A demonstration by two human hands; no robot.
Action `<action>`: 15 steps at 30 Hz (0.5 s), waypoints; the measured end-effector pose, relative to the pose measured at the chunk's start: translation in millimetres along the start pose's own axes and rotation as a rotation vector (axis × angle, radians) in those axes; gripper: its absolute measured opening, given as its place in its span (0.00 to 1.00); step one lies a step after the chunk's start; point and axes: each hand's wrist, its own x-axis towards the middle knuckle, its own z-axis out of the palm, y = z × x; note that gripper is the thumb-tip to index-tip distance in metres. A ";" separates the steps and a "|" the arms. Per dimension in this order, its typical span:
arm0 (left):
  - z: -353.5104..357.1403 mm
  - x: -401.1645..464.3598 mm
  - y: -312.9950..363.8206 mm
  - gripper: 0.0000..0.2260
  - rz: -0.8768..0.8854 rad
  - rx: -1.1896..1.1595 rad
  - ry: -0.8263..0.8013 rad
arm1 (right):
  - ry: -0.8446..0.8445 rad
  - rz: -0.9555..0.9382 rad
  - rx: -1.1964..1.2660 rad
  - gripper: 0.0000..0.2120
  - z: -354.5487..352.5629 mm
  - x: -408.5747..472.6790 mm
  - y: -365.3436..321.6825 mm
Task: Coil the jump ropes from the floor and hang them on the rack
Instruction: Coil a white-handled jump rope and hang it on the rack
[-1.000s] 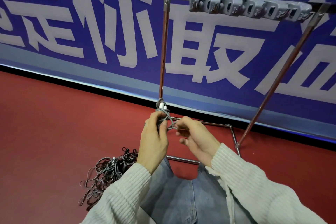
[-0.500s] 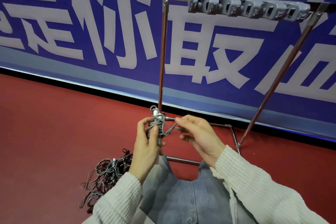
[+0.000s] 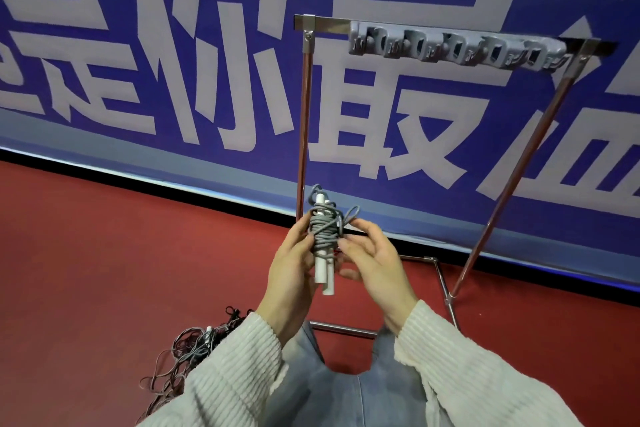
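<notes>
I hold a coiled jump rope (image 3: 323,234) upright in front of me: grey cord wound around two white handles. My left hand (image 3: 292,270) grips the bundle from the left side. My right hand (image 3: 372,260) touches the cord on the right, fingers pinching a loose grey loop near the top. The metal rack (image 3: 304,121) stands just beyond, with a grey strip of hooks (image 3: 453,48) on its top bar; nothing hangs from the hooks. A tangled pile of dark jump ropes (image 3: 194,347) lies on the red floor at lower left, partly hidden by my left sleeve.
A blue banner with large white characters (image 3: 207,80) covers the wall behind the rack. The rack's base bars (image 3: 346,328) rest on the red floor close to my knees. Open red floor (image 3: 104,253) stretches to the left.
Both hands have lifted the bundle higher and turned it upright, so the white handles now show below the wound cord. The right hand moved from pulling the cord to pinching the loop.
</notes>
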 end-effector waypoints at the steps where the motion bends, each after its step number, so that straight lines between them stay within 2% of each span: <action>1: 2.2 3.4 3.1 0.19 -0.024 -0.006 -0.024 | 0.011 -0.002 -0.006 0.18 -1.5 5.1 -2.5; 7: 11.6 21.1 19.9 0.19 -0.050 -0.014 -0.086 | 0.046 -0.027 -0.031 0.16 -11.2 35.3 -25.3; 12: 39.5 42.4 38.3 0.28 -0.006 0.067 -0.083 | 0.059 -0.166 -0.040 0.10 -13.6 57.8 -49.5; 13: 46.0 46.7 43.7 0.26 0.013 0.109 -0.089 | 0.060 -0.181 -0.041 0.10 -14.2 63.2 -55.3; 15: 57.5 55.4 55.1 0.15 0.087 0.247 -0.074 | 0.063 -0.201 -0.044 0.09 -16.2 74.2 -67.1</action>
